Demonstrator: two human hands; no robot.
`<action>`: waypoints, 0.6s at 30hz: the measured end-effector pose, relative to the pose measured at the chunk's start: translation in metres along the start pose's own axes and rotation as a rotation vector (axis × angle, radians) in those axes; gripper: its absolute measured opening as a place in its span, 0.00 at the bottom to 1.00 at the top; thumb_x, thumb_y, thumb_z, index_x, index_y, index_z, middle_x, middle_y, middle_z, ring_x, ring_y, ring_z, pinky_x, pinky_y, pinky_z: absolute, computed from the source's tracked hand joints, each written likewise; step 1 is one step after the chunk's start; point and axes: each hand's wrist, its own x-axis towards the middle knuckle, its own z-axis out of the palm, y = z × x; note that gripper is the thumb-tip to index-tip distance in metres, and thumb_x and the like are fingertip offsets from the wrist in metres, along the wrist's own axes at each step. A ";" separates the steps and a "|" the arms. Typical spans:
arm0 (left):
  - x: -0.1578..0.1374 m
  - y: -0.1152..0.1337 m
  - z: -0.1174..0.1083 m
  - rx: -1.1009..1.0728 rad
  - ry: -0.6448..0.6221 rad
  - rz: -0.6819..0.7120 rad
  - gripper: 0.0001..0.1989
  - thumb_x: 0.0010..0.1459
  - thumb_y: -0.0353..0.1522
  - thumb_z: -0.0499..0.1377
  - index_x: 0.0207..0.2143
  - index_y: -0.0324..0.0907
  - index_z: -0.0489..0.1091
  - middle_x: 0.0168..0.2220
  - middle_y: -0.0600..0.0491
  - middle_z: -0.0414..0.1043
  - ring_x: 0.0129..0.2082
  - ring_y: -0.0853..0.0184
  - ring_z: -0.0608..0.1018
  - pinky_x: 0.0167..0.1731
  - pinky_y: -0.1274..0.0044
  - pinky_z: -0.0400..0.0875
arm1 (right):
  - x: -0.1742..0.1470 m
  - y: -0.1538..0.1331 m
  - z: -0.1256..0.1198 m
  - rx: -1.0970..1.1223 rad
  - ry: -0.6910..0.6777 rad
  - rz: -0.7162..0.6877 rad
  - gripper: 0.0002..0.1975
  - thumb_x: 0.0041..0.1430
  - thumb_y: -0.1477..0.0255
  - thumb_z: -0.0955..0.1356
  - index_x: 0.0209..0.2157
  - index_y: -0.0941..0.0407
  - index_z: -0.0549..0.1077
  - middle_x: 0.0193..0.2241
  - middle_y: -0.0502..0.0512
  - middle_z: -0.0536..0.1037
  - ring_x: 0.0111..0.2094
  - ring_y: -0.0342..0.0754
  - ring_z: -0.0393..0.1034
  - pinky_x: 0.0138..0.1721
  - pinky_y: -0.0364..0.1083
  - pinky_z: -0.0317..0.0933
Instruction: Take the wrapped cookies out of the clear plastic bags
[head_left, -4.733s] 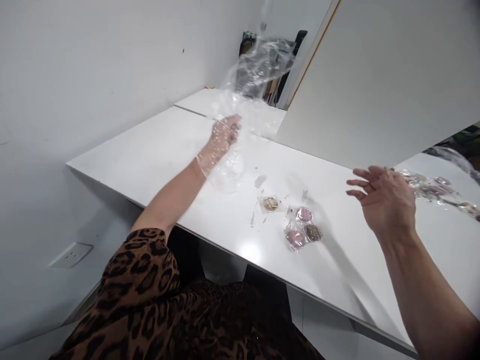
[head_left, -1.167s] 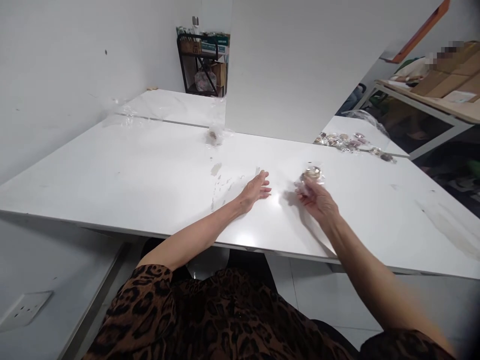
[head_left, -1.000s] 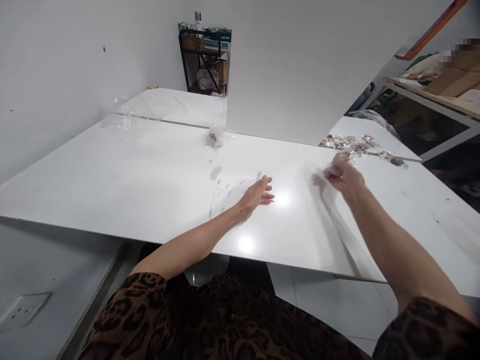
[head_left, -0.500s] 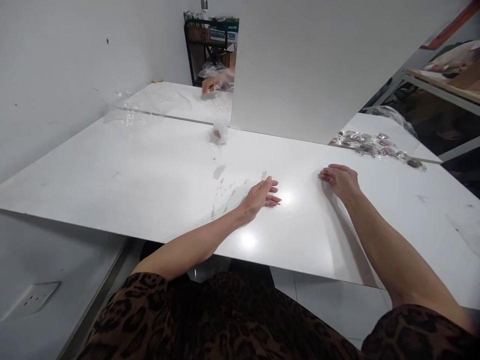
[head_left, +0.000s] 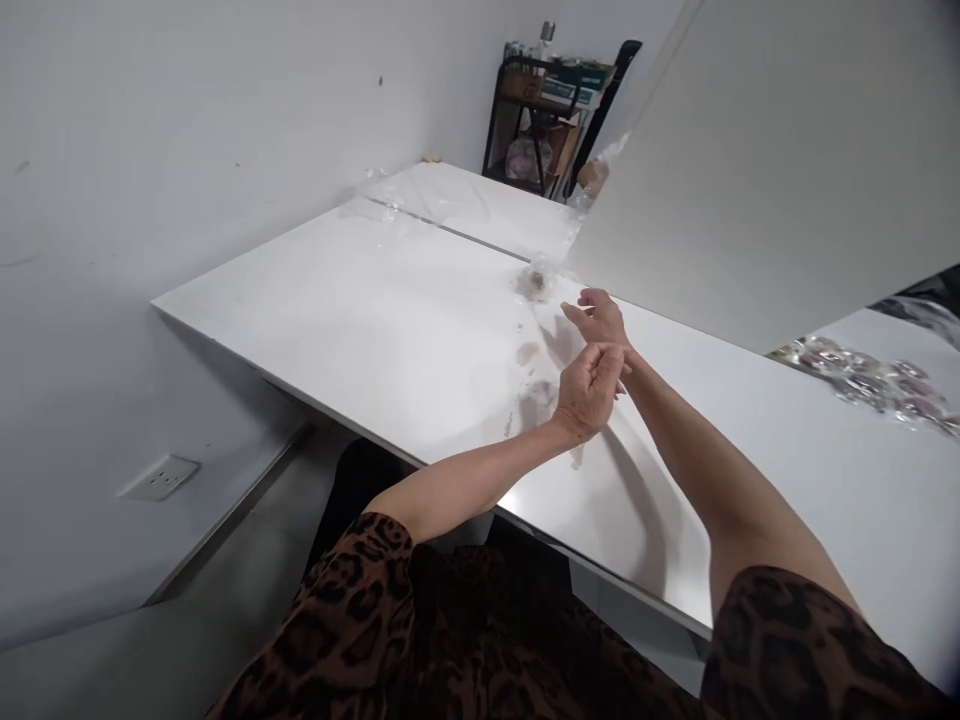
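Observation:
My left hand [head_left: 591,388] hovers over the white table [head_left: 360,310] with its fingers curled in and the thumb drawn close to them. Nothing shows in it, and it partly overlaps my right wrist. Just beyond, my right hand [head_left: 598,316] has its fingers apart and bent, holding nothing. Nearest to that hand is a small brown item in a clear plastic wrapper [head_left: 535,282], a short way to its left on the table. Greyish wet-looking marks [head_left: 527,353] lie on the tabletop beside both hands.
A tall pale panel [head_left: 757,180] rises along the table's far side. Several plastic-wrapped brown pieces [head_left: 870,378] lie at the right. Loose clear film [head_left: 390,205] rests at the far left. Another person's hand [head_left: 592,178] shows behind the panel. A black cart [head_left: 536,110] stands beyond.
The view has turned left. My right hand has moved left, from the table's right part toward the single wrapped item. My left hand's fingers have curled in, and the hands are closer together.

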 end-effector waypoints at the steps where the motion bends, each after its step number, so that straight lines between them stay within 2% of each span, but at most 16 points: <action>1: 0.001 0.001 -0.001 0.005 0.007 0.035 0.14 0.72 0.40 0.54 0.41 0.41 0.75 0.36 0.52 0.77 0.26 0.73 0.73 0.35 0.76 0.74 | 0.010 -0.007 0.014 -0.025 0.008 0.003 0.29 0.52 0.58 0.76 0.51 0.57 0.73 0.51 0.62 0.76 0.49 0.57 0.72 0.55 0.59 0.68; 2: 0.001 0.002 -0.002 0.010 0.014 0.067 0.14 0.72 0.40 0.54 0.42 0.42 0.75 0.36 0.52 0.77 0.26 0.72 0.73 0.37 0.75 0.75 | 0.019 -0.013 0.027 -0.046 0.023 0.001 0.28 0.51 0.59 0.77 0.51 0.57 0.72 0.51 0.63 0.75 0.52 0.58 0.71 0.58 0.61 0.66; 4: 0.003 0.002 -0.004 0.024 0.031 0.123 0.14 0.73 0.41 0.54 0.43 0.42 0.75 0.35 0.53 0.77 0.27 0.72 0.74 0.40 0.75 0.75 | 0.034 -0.022 0.044 -0.082 0.067 -0.012 0.17 0.54 0.64 0.75 0.43 0.56 0.73 0.47 0.62 0.75 0.52 0.58 0.70 0.61 0.62 0.63; 6: 0.005 0.001 -0.004 0.053 0.062 0.164 0.14 0.73 0.40 0.54 0.44 0.42 0.75 0.35 0.52 0.77 0.30 0.70 0.75 0.43 0.74 0.75 | 0.042 -0.027 0.050 -0.067 0.123 -0.021 0.06 0.58 0.69 0.71 0.32 0.55 0.70 0.38 0.58 0.75 0.47 0.56 0.71 0.60 0.61 0.63; 7: 0.006 0.001 -0.005 0.077 0.089 0.179 0.13 0.72 0.39 0.54 0.44 0.42 0.75 0.38 0.51 0.77 0.33 0.69 0.76 0.45 0.73 0.74 | 0.043 -0.029 0.048 -0.028 0.158 -0.015 0.07 0.60 0.71 0.69 0.29 0.54 0.68 0.34 0.55 0.73 0.44 0.54 0.71 0.58 0.59 0.65; 10: 0.011 0.002 -0.007 0.168 0.190 0.214 0.11 0.72 0.37 0.55 0.46 0.43 0.75 0.48 0.45 0.77 0.44 0.63 0.78 0.49 0.70 0.74 | 0.033 -0.035 0.023 0.202 0.263 0.033 0.10 0.60 0.74 0.68 0.26 0.54 0.65 0.27 0.49 0.69 0.35 0.48 0.70 0.45 0.50 0.69; 13: 0.016 0.006 -0.010 0.266 0.280 0.251 0.11 0.70 0.36 0.58 0.50 0.43 0.73 0.56 0.41 0.75 0.57 0.57 0.75 0.58 0.65 0.71 | 0.004 -0.041 -0.018 0.473 0.281 0.030 0.08 0.59 0.73 0.69 0.28 0.54 0.65 0.28 0.49 0.73 0.29 0.43 0.71 0.31 0.42 0.64; 15: 0.018 0.011 -0.013 0.340 0.334 0.244 0.16 0.68 0.37 0.61 0.55 0.43 0.71 0.61 0.40 0.72 0.65 0.53 0.70 0.66 0.60 0.63 | -0.022 -0.044 -0.045 0.582 0.263 -0.026 0.09 0.60 0.71 0.70 0.30 0.54 0.65 0.30 0.50 0.77 0.27 0.42 0.72 0.27 0.40 0.62; 17: 0.019 0.013 -0.015 0.386 0.309 0.211 0.24 0.65 0.40 0.65 0.60 0.45 0.68 0.66 0.40 0.68 0.69 0.51 0.65 0.69 0.57 0.58 | -0.047 -0.044 -0.064 0.618 0.262 -0.070 0.12 0.59 0.68 0.72 0.30 0.54 0.64 0.29 0.49 0.78 0.25 0.42 0.73 0.25 0.40 0.62; 18: 0.020 0.013 -0.016 0.385 0.242 0.194 0.28 0.64 0.42 0.66 0.63 0.46 0.66 0.67 0.40 0.66 0.70 0.51 0.65 0.70 0.57 0.58 | -0.059 -0.043 -0.070 0.620 0.274 -0.088 0.14 0.59 0.65 0.73 0.30 0.54 0.64 0.28 0.48 0.78 0.24 0.42 0.73 0.25 0.40 0.63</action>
